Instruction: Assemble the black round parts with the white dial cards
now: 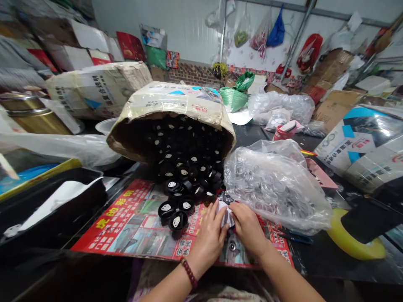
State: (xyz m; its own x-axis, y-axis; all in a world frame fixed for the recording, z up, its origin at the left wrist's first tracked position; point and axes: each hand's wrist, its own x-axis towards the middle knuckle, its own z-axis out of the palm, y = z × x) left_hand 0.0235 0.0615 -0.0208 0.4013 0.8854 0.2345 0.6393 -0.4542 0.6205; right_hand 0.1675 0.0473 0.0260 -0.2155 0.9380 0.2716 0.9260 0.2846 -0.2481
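My left hand (210,237) wears a dark red bead bracelet, and its fingers are closed on the left side of a small white piece (225,214). My right hand (247,226) pinches the same piece from the right. A dark round part (226,197) shows just beyond the fingertips. Under both hands lies a red printed sheet (141,235). Left of my hands, several black round caps with white inserts (178,220) sit on the sheet, spilling from an open carton (176,102) lying on its side. A clear plastic bag of transparent rings (270,184) rests to the right.
At the right are a yellow tape roll (355,247) and a printed box (371,147). A black tray (78,197) holding white paper stands at the left, with a gold metal container (37,115) behind it. Bags, one blue (276,29), hang on the back wall.
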